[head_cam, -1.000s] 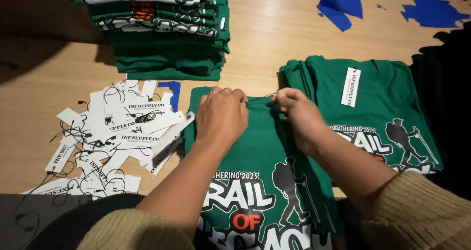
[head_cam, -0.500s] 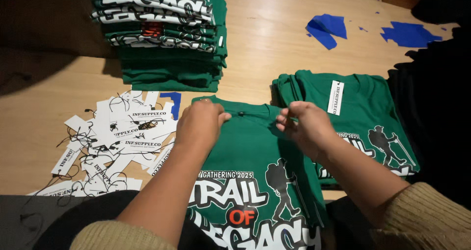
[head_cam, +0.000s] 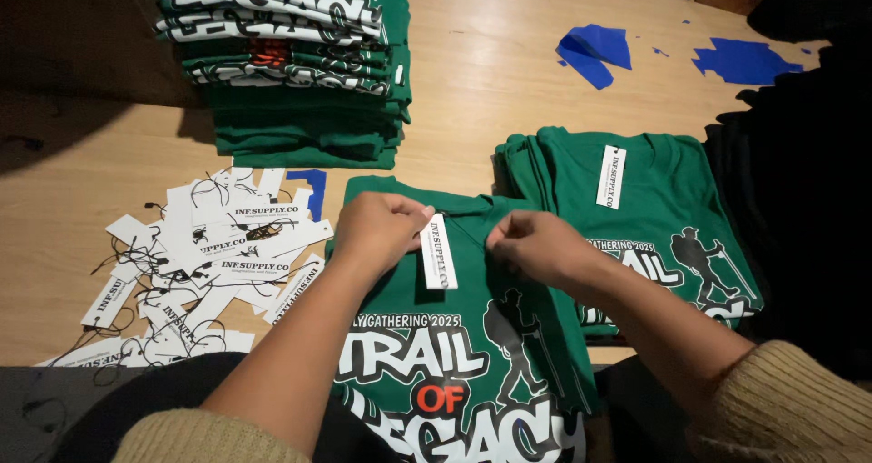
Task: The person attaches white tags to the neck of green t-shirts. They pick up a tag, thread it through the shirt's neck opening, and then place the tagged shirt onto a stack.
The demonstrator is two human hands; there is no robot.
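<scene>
Both forearms reach forward from the bottom of the view, with ribbed beige sleeves pushed up to the elbows. The left hand (head_cam: 380,229) lies palm down on the collar of a green shirt (head_cam: 454,336), fingers curled, and its fingertips pinch the top end of a white tag (head_cam: 438,252). The right hand (head_cam: 536,245) sits just beside it on the other side of the tag, also curled, with thumb and fingers pressed together at the neckline; what exactly it grips there I cannot tell.

The tag is a narrow white paper strip with dark print. It lies on the chest of the shirt, just under the collar, almost upright and a little tilted.

The shirt lies flat on the wooden worktop (head_cam: 509,81), directly in front of the person, front side up. It carries a big white print with one orange word and a dark figure of a hiker.

To the left, a loose heap of tags (head_cam: 204,254) of the same kind, with thin black strings, is spread on the wood. To the right lies a folded pile of shirts (head_cam: 654,218), the top one with a white tag at its collar. Behind stands a taller stack of shirts (head_cam: 291,63). Far right, some blue scraps (head_cam: 595,52) lie on the worktop.
</scene>
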